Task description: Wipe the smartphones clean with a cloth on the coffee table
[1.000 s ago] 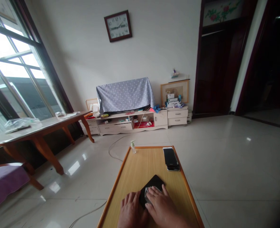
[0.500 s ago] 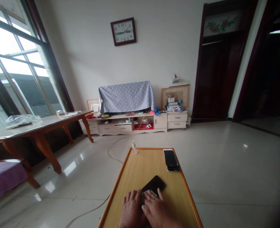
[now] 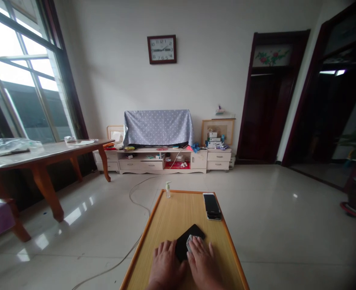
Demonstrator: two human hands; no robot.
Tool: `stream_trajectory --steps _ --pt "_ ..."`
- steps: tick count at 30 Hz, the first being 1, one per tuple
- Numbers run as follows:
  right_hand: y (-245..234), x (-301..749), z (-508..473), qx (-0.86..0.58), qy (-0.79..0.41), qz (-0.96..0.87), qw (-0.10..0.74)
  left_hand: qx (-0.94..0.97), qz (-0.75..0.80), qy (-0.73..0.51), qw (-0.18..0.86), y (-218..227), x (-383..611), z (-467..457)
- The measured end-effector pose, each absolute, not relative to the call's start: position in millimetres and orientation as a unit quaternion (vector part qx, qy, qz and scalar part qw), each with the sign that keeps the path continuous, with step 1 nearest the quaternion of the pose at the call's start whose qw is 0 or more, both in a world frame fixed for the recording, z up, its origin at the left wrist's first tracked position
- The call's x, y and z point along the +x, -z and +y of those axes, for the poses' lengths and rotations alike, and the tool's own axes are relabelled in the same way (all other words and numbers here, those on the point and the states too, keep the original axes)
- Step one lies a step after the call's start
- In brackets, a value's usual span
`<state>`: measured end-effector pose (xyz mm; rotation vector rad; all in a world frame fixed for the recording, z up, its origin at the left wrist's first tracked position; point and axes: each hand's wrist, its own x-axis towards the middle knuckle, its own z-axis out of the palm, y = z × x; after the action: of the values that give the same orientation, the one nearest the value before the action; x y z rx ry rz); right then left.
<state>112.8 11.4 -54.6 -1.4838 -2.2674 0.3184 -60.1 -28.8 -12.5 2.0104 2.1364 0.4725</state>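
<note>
A black smartphone lies at a slant on the small wooden table. My left hand grips its left and near edge between thumb and fingers. On the phone's upper face, my right hand presses a small crumpled grey-white cloth under its fingertips. Part of the cloth and the phone's near end are hidden by the hands. Near the far right edge of the table, a white-framed phone rests on top of at least one other phone.
A small pump bottle stands at the table's far left corner. A cable runs along the floor on the left. Beyond are a low white cabinet and a larger table bearing a plastic bag.
My right hand has slid the cloth up and to the right across the phone, away from my left hand. The head view has turned slightly and levelled.
</note>
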Motion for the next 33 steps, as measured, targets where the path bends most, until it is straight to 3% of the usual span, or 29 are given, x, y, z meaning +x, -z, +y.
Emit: stream_trajectory --steps 25,33 --pt "29.0 62.4 -66.3 -0.508 -0.126 -0.834 0.175 0.709 0.688 -0.124 0.088 1.3 -113.9 -70.6" --pt "28.9 53.5 -74.3 -0.563 -0.117 -0.801 0.166 0.705 0.690 -0.137 0.095 8.0 -128.4 -95.7"
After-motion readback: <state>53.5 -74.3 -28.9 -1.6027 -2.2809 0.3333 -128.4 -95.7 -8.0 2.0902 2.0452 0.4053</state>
